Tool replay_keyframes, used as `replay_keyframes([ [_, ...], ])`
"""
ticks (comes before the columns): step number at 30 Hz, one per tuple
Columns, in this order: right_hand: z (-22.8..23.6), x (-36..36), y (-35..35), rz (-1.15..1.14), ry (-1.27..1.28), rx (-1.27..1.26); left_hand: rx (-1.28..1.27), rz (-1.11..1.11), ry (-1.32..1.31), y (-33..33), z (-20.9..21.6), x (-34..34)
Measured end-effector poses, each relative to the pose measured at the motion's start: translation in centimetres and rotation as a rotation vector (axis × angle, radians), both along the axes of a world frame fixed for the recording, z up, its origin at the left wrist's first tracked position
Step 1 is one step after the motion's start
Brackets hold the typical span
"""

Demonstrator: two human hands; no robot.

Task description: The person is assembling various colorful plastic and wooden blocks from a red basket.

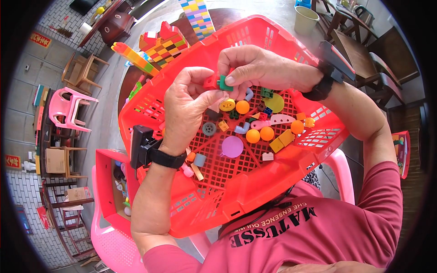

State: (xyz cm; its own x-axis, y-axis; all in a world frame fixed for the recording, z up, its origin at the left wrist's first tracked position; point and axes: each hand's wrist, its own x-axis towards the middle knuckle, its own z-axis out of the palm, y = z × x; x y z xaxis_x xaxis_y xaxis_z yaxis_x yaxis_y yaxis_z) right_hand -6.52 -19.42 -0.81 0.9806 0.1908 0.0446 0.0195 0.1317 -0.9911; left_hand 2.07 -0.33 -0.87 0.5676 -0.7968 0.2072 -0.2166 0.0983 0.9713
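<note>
Above a red plastic basket (255, 179), my two hands meet. My left hand (185, 101) pinches a red toy block (210, 83) between thumb and fingers. Against its side sits a green toy block (224, 83), gripped by the thumb and fingers of my right hand (257, 67); whether the two blocks are joined I cannot tell. Loose toys lie on the basket's grid floor below: several orange balls (253, 136), a purple disc (232, 146), a yellow block (286, 137), a grey wheel (209, 128) and a yellow-green disc (274, 103).
Beyond the basket, built block structures (165, 48) and a tall multicoloured block tower (197, 18) stand on a dark round table (223, 17). A red box (104, 184) with toys rests on a pink chair (114, 243) at the left. A bucket (306, 20) stands far right.
</note>
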Motion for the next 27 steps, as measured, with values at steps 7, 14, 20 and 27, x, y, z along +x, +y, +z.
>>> replay_keyframes([
  [7,0.2,0.0,0.1,0.012,-0.082,-0.106,-0.057,0.036,-0.125,-0.1,-0.3,0.1],
  [14,0.5,-0.1,-0.1,-0.066,-0.134,-0.209,0.027,0.015,-0.168,0.1,0.3,-0.1],
  [20,0.6,-0.1,-0.2,-0.082,-0.133,-0.192,0.146,0.076,-0.301,0.0,0.0,0.1],
  [27,0.6,-0.1,0.0,-0.091,-0.135,-0.203,0.022,0.09,-0.33,-0.2,-0.4,-0.4],
])
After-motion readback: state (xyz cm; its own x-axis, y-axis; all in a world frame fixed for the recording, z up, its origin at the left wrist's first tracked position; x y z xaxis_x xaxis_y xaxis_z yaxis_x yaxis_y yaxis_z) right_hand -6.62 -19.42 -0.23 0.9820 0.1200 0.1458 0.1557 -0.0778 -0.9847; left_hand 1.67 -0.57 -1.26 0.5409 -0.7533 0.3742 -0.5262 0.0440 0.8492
